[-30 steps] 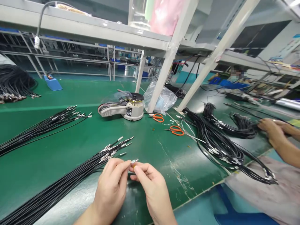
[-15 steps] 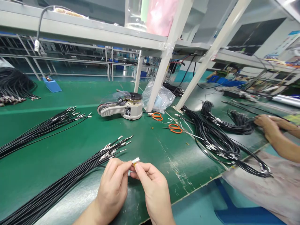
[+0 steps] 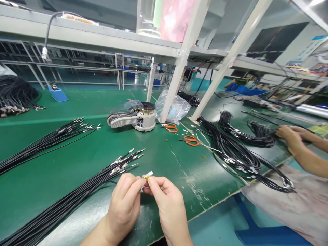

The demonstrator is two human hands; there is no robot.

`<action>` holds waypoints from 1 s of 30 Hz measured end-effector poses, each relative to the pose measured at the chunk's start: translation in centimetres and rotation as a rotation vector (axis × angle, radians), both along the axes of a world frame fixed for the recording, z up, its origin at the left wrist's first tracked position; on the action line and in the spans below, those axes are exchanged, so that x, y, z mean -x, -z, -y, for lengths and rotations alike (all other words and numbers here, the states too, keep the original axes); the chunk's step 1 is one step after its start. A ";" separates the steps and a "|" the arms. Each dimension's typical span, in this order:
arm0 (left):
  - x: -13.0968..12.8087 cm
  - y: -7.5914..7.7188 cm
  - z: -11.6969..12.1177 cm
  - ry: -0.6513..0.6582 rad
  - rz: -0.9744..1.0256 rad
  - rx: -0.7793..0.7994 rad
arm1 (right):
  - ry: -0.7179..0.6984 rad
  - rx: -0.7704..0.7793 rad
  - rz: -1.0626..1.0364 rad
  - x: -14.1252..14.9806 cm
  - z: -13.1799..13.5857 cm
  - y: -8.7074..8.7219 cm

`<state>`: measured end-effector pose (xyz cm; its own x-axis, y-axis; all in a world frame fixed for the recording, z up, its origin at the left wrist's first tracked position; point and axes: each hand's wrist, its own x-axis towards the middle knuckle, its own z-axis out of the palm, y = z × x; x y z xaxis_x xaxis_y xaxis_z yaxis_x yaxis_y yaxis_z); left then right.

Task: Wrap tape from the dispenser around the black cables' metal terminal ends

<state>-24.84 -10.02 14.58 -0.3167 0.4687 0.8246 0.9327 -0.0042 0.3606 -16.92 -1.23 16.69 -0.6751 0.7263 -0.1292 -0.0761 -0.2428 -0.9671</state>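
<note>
My left hand (image 3: 124,201) pinches the end of a black cable close to its white connector (image 3: 149,174). Thumb and fingers of my right hand (image 3: 167,201) are pressed together at the same spot, on a small piece of yellow tape (image 3: 147,177) just below the connector. How far the tape goes round the cable is hidden by my fingertips. Left of my hands lies a bundle of black cables (image 3: 84,191) with silver and white ends. Farther back on the green table (image 3: 159,153) stands a round tape dispenser (image 3: 145,118).
Two orange-handled scissors (image 3: 191,140) lie right of the dispenser, near a shelf post (image 3: 176,71) and a clear plastic bag (image 3: 170,107). A second cable bundle (image 3: 51,140) is at left. At right, a co-worker's hands (image 3: 290,136) touch black cables (image 3: 235,150).
My right fingertips have shifted slightly at the connector, and more of the yellow tape shows. Both hands stay pinched at about the same place. The view has tilted slightly.
</note>
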 end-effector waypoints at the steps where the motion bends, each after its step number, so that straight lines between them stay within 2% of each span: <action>1: 0.0 0.0 0.0 -0.001 -0.004 0.003 | -0.002 0.000 0.002 0.0 0.0 0.0; 17: 0.0 0.5 0.0 -0.004 -0.001 0.033 | -0.032 0.003 0.006 0.1 -0.3 0.3; 22: 0.0 1.0 -0.1 -0.068 0.058 0.095 | -0.061 0.040 -0.017 0.0 -0.2 0.4; 26: 0.1 0.8 -0.3 -0.121 0.146 0.143 | -0.062 0.136 -0.094 -0.4 0.3 1.0; 30: 0.2 0.4 -0.4 -0.137 0.172 0.121 | -0.025 0.289 -0.174 -1.2 1.0 1.1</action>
